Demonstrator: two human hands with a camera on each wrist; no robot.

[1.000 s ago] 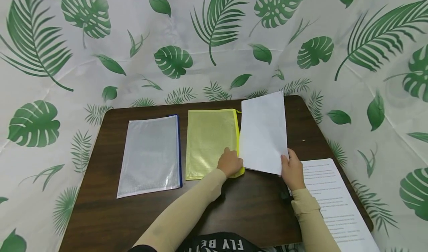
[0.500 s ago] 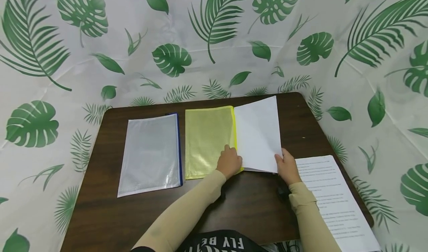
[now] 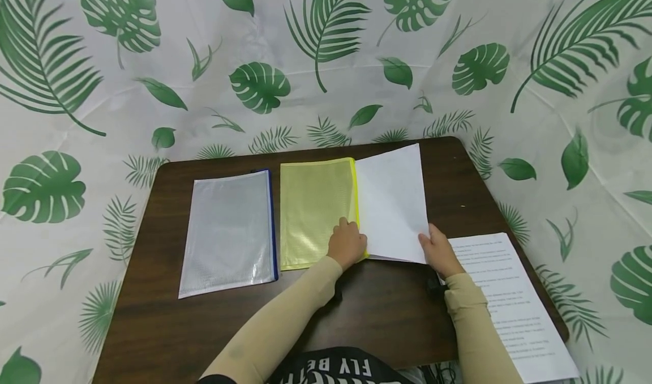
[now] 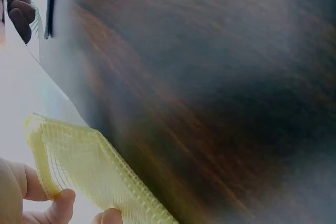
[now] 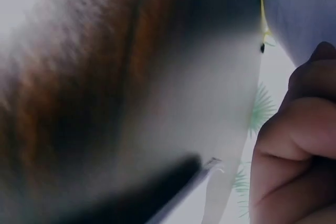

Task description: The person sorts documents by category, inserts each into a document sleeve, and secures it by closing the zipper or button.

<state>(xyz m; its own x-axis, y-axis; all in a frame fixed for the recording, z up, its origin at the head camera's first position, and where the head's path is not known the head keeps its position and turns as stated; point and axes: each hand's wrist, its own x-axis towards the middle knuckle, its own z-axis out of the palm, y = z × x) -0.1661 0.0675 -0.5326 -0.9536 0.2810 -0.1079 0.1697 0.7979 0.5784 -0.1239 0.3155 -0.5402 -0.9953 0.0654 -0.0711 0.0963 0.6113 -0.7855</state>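
A yellow mesh zip pouch [image 3: 313, 208] lies in the middle of the table, its bright yellow zip edge on the right. My left hand [image 3: 347, 243] pinches that edge near the lower right corner; the left wrist view shows the pouch mouth [image 4: 68, 129] spread at this corner. White paper [image 3: 392, 203] meets the zip edge along its left side, and a paler strip shows through the mesh just inside. With thumb and fingers, my right hand [image 3: 440, 252] grips the paper's lower right edge. Curled fingers [image 5: 294, 140] of that hand fill the right wrist view's right side.
To the left lies a clear mesh zip pouch [image 3: 226, 237] with a blue zip edge. Printed sheets [image 3: 514, 304] lie at the right, partly under the right forearm. The dark wooden table [image 3: 387, 316] ends at a leaf-patterned cloth backdrop [image 3: 204, 84].
The right hand has brought the paper left and slightly lower, up to the pouch's zip edge, then nearly stopped. The left hand keeps its pinch on the pouch.
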